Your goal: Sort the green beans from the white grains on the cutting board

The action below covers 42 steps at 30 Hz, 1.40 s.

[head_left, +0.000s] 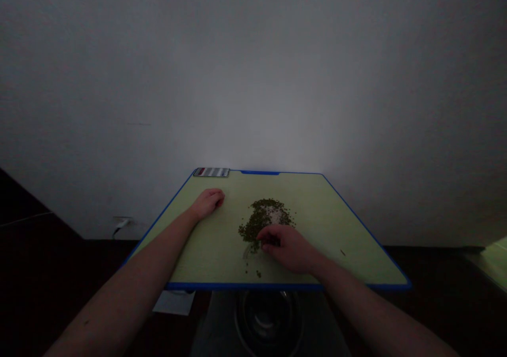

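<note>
A loose heap of small green beans is spread over the middle of a pale yellow-green tabletop with a blue rim. Within the heap, on its right side, lies a pale whitish patch of grains. My right hand is at the heap's near edge, thumb and fingers curled in; whatever lies inside them is in shadow. On the tabletop to the left of the heap rests my left hand, its fingers curled loosely and apart from the beans. Nothing shows in it.
A phone with a lit screen lies at the far left corner. Below the near edge sits a dark shiny bowl. A small dark sliver lies on the right. Behind the table stands a plain wall; a plug is low on it.
</note>
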Each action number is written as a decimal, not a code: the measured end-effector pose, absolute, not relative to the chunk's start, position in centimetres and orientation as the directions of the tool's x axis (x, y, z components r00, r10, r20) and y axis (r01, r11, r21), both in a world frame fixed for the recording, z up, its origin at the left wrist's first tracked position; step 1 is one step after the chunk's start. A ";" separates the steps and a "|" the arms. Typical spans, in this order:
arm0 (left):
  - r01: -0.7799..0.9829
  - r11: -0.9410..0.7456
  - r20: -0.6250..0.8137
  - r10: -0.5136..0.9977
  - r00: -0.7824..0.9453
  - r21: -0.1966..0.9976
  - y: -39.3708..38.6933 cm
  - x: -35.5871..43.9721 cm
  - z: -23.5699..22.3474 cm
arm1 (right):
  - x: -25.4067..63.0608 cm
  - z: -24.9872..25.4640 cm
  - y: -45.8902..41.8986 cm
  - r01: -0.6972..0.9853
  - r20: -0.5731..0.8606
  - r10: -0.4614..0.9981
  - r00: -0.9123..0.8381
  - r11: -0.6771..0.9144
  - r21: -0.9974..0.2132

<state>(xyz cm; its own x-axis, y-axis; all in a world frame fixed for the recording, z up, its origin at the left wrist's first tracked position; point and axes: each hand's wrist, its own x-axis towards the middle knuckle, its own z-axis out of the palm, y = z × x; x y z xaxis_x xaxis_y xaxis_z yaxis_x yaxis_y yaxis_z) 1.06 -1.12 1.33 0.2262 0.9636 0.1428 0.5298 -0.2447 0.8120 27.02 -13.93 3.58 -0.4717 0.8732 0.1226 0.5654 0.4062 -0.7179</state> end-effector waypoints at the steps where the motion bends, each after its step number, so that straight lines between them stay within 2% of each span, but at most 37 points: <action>1: 0.531 -0.243 0.142 0.964 0.224 0.812 -1.1 1.1 1.3 | 26.6 3.6 -13.9 0.562 0.134 0.868 -0.479 0.420 -0.712; 8: 0.529 -0.242 0.142 0.964 0.224 0.814 -1.0 1.0 1.0 | 25.2 3.3 -13.7 0.544 0.106 0.812 -0.573 0.474 -0.692; 14: 0.508 -0.232 0.130 0.965 0.229 0.830 -1.1 1.2 1.2 | 26.0 3.0 -13.8 0.536 0.060 0.799 -0.598 0.455 -0.711; 28: 0.496 -0.220 0.123 0.968 0.220 0.840 -1.0 1.1 0.9 | 29.6 2.6 -14.9 0.594 0.012 0.888 -0.460 0.318 -0.739; 42: 0.521 -0.225 0.125 0.968 0.219 0.823 -0.8 0.9 0.9 | 30.6 2.6 -15.8 0.562 -0.066 0.885 -0.461 0.234 -0.794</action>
<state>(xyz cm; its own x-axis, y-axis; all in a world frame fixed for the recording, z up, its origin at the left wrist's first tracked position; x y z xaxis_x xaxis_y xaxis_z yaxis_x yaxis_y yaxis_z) 0.92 -0.81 0.94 0.2194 0.9676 0.1249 0.5212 -0.2245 0.8234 30.56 -15.82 2.65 -0.4613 0.8848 -0.0660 0.5616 0.2336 -0.7937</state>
